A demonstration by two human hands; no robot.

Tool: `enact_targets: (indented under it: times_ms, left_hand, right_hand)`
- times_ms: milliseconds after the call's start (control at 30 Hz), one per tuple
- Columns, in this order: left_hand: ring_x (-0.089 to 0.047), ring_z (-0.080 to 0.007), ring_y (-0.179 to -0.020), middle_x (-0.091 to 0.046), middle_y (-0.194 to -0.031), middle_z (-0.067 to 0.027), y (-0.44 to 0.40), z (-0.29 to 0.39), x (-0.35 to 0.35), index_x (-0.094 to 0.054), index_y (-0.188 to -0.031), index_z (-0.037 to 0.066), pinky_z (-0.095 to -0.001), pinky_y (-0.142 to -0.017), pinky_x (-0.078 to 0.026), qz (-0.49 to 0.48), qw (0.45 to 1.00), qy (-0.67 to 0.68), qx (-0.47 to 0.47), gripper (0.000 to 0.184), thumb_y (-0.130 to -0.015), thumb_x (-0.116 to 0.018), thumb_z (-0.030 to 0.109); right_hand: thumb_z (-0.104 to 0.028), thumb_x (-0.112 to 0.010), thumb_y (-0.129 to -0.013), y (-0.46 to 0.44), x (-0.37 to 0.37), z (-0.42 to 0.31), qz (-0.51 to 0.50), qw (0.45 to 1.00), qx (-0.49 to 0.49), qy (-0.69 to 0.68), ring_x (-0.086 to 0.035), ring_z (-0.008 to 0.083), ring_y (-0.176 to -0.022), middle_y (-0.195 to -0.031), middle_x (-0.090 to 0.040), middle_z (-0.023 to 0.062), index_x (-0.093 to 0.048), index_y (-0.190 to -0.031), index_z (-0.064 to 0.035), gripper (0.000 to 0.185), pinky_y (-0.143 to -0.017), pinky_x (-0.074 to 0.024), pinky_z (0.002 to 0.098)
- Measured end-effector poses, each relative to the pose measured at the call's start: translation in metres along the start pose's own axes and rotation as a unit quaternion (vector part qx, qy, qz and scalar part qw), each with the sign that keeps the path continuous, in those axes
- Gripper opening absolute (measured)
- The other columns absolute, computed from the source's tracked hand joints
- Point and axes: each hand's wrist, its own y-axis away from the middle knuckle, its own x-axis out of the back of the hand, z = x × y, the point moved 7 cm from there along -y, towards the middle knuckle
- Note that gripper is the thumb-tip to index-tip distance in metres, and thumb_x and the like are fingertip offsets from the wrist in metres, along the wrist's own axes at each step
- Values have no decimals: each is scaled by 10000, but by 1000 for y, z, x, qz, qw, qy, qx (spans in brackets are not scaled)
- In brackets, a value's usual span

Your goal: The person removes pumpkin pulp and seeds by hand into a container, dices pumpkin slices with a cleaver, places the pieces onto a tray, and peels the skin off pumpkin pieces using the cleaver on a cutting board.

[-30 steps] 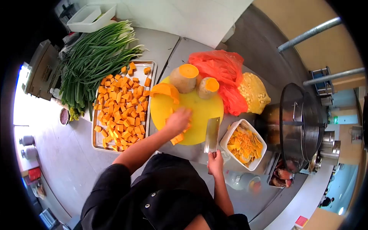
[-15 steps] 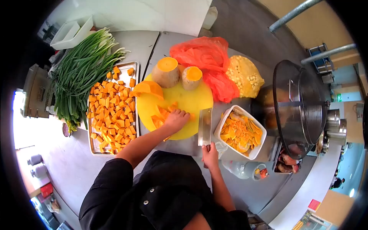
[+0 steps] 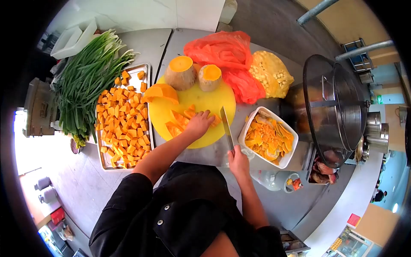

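My left hand (image 3: 200, 124) rests with bent fingers on a piece of pumpkin (image 3: 217, 120), whose end shows past the fingertips. Beneath lies a round yellow cutting board (image 3: 201, 140). Cut pumpkin wedges (image 3: 174, 128) are beside the wrist. My right hand (image 3: 238, 162) grips the handle of a cleaver (image 3: 227, 128) at the board's right edge; its blade points away from me and is seen nearly edge-on. A hollowed pumpkin half-ring (image 3: 161, 93) and two upright pumpkin chunks, one large (image 3: 180, 77) and one small (image 3: 209, 81), stand toward the board's far side.
Left are a metal tray (image 3: 147, 73) of pumpkin cubes and a heap of green onions (image 3: 87, 81). A red plastic bag (image 3: 222, 55) and a yellow bag of pale pieces (image 3: 270, 73) lie beyond. Right are a white tub (image 3: 287, 162) of peelings and a big dark pot (image 3: 317, 111).
The cleaver has turned from showing its broad side to nearly edge-on, its tip leaning left toward my left hand. My left hand stays on the pumpkin. The whole view has shifted slightly.
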Motion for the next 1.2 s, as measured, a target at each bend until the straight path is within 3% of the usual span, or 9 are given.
enact_targets:
  times_ms: [167,267,400,667,767,900,967,1067,1200]
  left_hand:
    - [-631,-336,-983,-604,-1060,-159,8,16,8,-626,-1114,108,-464,-834,-524,-26,998,2,53,307,-816,-629,184]
    - [-630,-298,-936,-602,-958,-114,18,29,13,-654,-1069,117,-440,-834,-497,42,998,-27,47,242,-840,-591,166]
    - [-631,-292,-939,-611,-940,-106,18,26,16,-666,-1074,123,-424,-861,-479,71,995,-44,55,249,-844,-583,171]
    - [-633,-290,-952,-642,-944,-113,16,19,15,-677,-1080,131,-447,-868,-465,64,994,-19,82,247,-858,-577,172]
    - [-632,-317,-964,-646,-1000,-135,14,15,14,-662,-1081,118,-469,-871,-484,54,993,18,101,236,-865,-589,180]
    - [-613,-355,-1036,-613,-1117,-174,-4,16,19,-633,-1129,98,-482,-889,-514,71,985,60,149,258,-890,-593,186]
    - [-590,-377,-1095,-578,-1194,-194,-19,20,16,-611,-1198,96,-490,-918,-518,-13,981,87,171,316,-898,-595,193]
    - [-570,-370,-1139,-585,-1182,-186,-28,17,-5,-608,-1238,97,-478,-923,-519,-8,970,131,205,332,-925,-581,204]
    - [-564,-361,-1129,-586,-1180,-170,-18,31,-15,-633,-1222,90,-464,-932,-515,48,981,130,134,309,-933,-588,189]
  right_hand:
    - [-212,-625,-984,-5,43,-44,-46,994,58,81,-657,452,-754,-772,-675,201,-491,-1010,-47,214,-655,-502,549]
    - [-222,-626,-981,-15,31,-45,-72,987,84,120,-661,448,-748,-783,-680,203,-495,-1010,-51,217,-646,-506,549]
    - [-238,-616,-987,-35,-30,-9,-45,984,92,144,-664,447,-756,-822,-681,211,-494,-1010,-57,219,-641,-510,552]
    - [-277,-582,-1005,-20,-20,-9,8,987,117,106,-659,449,-787,-826,-672,192,-497,-1016,-65,229,-647,-511,566]
    - [-250,-580,-1010,-21,-9,-16,17,997,68,38,-644,466,-779,-810,-660,199,-488,-1018,-61,210,-659,-512,560]
    - [-229,-602,-1021,-23,-20,10,30,981,-50,-188,-584,295,-549,-638,-550,110,-481,-1006,-84,190,-525,-488,451]
    - [-243,-595,-1033,-16,-53,41,-66,916,-183,-350,-528,205,-486,-616,-493,49,-477,-1023,-99,186,-470,-478,392]
    - [-254,-599,-1037,5,-103,75,-85,796,-223,-556,-484,131,-465,-634,-467,0,-459,-1055,-108,203,-420,-452,329]
    - [-243,-617,-1028,-1,-126,72,-163,793,-196,-554,-474,140,-452,-641,-465,6,-438,-1072,-104,231,-407,-446,329]
